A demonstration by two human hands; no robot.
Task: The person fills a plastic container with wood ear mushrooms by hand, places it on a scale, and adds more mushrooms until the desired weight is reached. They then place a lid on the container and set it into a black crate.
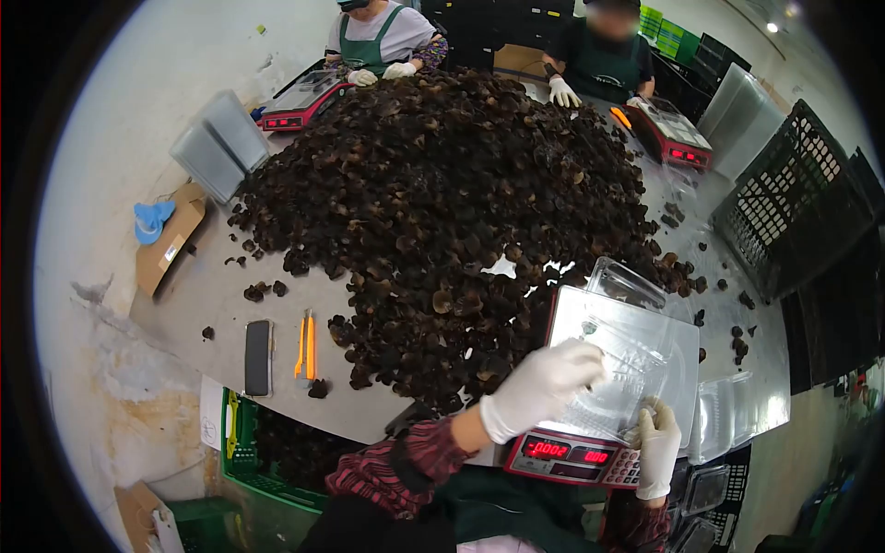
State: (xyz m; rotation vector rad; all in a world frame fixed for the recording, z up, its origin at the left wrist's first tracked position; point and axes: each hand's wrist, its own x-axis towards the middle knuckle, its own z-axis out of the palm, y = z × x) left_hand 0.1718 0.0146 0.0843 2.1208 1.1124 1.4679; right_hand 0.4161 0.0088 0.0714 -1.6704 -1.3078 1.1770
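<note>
My left hand (546, 387), in a white glove, reaches over the metal plate of a red digital scale (572, 458). Its fingers are curled together above a clear plastic container (622, 373); whatever they pinch is too small to make out. At the container's near right edge is my right hand (656, 447), also gloved, with its fingers bent against the plastic. The scale's red display reads -0.002 and 0.00. Beyond the plate lies another clear container (629, 284). A large heap of dark wood ear mushrooms (442, 194) spreads across the metal table (304, 369).
Two co-workers in green aprons stand behind the heap, beside red scales (300, 101) (682, 147). A phone (259, 358) and orange cutters (311, 346) lie at left. Clear containers (728, 415) stand at right, near a black crate (784, 194). A green crate (267, 484) sits below the edge.
</note>
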